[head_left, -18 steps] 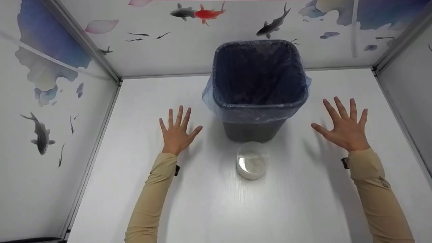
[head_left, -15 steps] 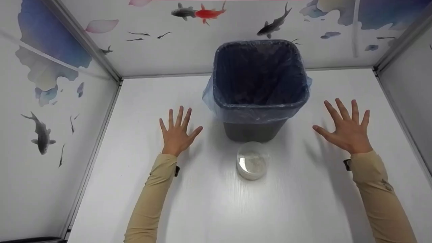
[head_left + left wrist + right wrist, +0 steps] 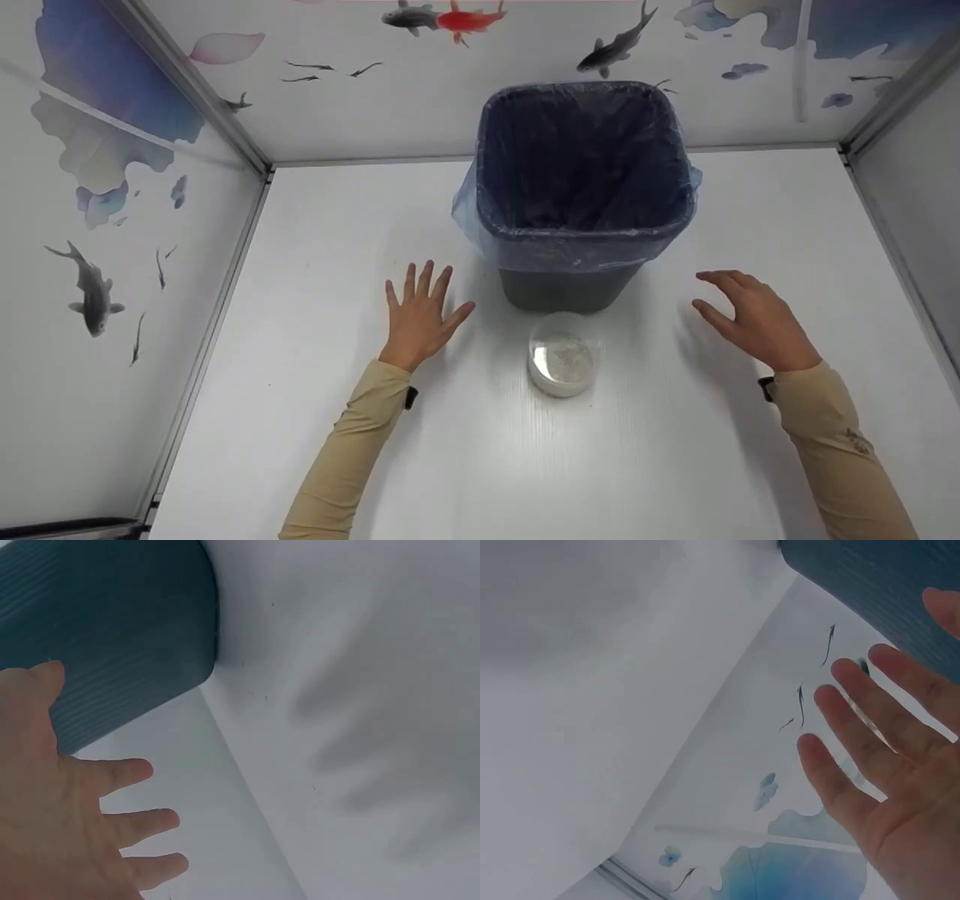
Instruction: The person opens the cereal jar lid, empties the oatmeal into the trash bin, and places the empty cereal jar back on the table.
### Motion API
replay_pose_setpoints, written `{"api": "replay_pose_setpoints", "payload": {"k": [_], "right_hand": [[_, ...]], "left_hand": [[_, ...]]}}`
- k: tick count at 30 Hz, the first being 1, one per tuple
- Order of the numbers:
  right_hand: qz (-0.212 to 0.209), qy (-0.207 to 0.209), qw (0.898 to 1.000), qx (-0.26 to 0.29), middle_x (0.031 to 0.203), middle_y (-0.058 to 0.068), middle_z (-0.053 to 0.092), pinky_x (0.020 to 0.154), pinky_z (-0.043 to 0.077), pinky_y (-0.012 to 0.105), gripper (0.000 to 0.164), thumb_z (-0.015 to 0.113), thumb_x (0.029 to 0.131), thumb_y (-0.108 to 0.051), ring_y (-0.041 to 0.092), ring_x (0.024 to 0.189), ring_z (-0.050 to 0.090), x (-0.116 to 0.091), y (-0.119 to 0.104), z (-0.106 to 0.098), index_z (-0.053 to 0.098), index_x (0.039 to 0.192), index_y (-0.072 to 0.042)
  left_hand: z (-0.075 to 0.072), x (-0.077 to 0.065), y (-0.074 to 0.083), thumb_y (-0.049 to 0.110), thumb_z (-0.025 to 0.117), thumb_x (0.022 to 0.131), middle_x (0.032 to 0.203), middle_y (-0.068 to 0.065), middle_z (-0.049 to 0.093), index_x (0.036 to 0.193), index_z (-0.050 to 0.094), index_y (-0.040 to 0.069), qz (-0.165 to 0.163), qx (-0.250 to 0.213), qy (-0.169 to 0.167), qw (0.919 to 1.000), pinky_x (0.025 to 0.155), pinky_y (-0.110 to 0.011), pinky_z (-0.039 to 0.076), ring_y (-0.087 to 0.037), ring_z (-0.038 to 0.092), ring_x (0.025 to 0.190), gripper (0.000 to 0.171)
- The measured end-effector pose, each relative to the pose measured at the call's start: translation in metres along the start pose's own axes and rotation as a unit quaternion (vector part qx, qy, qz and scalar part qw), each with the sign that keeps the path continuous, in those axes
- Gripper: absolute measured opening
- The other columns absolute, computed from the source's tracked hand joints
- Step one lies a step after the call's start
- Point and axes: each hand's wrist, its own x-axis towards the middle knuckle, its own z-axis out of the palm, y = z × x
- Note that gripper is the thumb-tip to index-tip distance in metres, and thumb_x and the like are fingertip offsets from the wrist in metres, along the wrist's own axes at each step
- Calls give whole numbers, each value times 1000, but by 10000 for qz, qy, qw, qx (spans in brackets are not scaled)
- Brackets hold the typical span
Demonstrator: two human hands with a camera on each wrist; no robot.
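Observation:
A round clear plastic tub [image 3: 562,364] stands on the white table in front of the bin, pale at its bottom. Behind it is a dark trash bin [image 3: 574,289], lined with a blue plastic bag [image 3: 585,251] folded over its rim. To the left of the tub, my left hand [image 3: 420,322] hovers over the table, fingers spread and holding nothing. My right hand [image 3: 761,322] hangs to the right of bin and tub, fingers loosely bent, thumb apart, palm empty. Both wrist views show the bin's ribbed side near the hands, the left palm [image 3: 60,817] and the right palm [image 3: 915,817].
White panels printed with fish and blue washes enclose the table [image 3: 315,420] at the back, left and right. A metal corner post [image 3: 217,105] stands at the back left. A dark curved object [image 3: 75,527] shows at the lower left edge.
My left hand has moved right and slightly toward me, fingers less spread. The right hand's fingers have bent from a wide spread, and it sits a little lower. The head view has tilted slightly.

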Motion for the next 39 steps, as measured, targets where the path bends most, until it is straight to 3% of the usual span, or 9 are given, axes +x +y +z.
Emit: {"api": "replay_pose_setpoints", "payload": {"k": [4, 12, 16, 20, 27, 32, 39], "right_hand": [[-167, 18, 9998, 94, 111, 21, 64, 80, 49, 52, 35, 73, 83, -2, 39, 100, 60, -3, -7, 6, 62, 115, 5], [-513, 9, 9985, 198, 106, 16, 67, 77, 52, 47, 32, 74, 80, 2, 34, 96, 64, -5, -20, 18, 64, 111, 4], [-619, 2, 9980, 149, 105, 15, 67, 77, 52, 47, 32, 75, 80, 2, 33, 95, 64, -6, -25, 23, 64, 111, 3], [-746, -12, 9971, 133, 104, 14, 67, 77, 53, 46, 33, 75, 79, 2, 32, 95, 65, -7, -31, 27, 65, 110, 2], [-919, -62, 9956, 170, 103, 12, 68, 77, 54, 44, 33, 77, 77, 2, 28, 94, 66, -10, -40, 34, 65, 109, 1], [-988, -50, 9949, 200, 103, 11, 68, 77, 54, 43, 34, 77, 77, 2, 27, 94, 66, -10, -45, 37, 65, 108, 1], [-1085, 17, 9937, 276, 110, 9, 65, 73, 55, 39, 41, 77, 78, 1, 24, 92, 66, -10, -48, 39, 63, 116, -1]], "left_hand": [[6, -5, 11, 52, 45, 97, 146, -21, 40, 144, 45, 6, 211, -180, -110, 9996, 106, -65, 21, -42, 29, 136, 65], [21, -12, 27, 43, 57, 95, 141, -25, 43, 138, 48, 1, 667, -584, -190, 9959, 102, -60, 34, -45, 37, 131, 60], [26, -14, 34, 39, 67, 90, 140, -26, 43, 138, 48, -1, 1051, -728, -230, 9915, 99, -58, 38, -46, 39, 129, 64], [31, -14, 39, 37, 77, 82, 142, -24, 41, 141, 44, 1, 1390, -932, -586, 9841, 97, -57, 42, -44, 38, 130, 77], [42, -11, 49, 34, 86, 72, 146, -17, 38, 146, 35, 4, 1748, -1711, -1328, 9605, 107, -44, 35, -35, 36, 133, 95], [51, -1, 57, 30, 88, 69, 147, -13, 38, 148, 32, 5, 2078, -2066, -1679, 9413, 112, -34, 27, -28, 34, 136, 100], [61, 14, 63, 25, 92, 63, 149, -10, 37, 150, 29, 5, 2276, -2687, -2127, 9114, 112, -29, 24, -21, 31, 138, 108]]}}
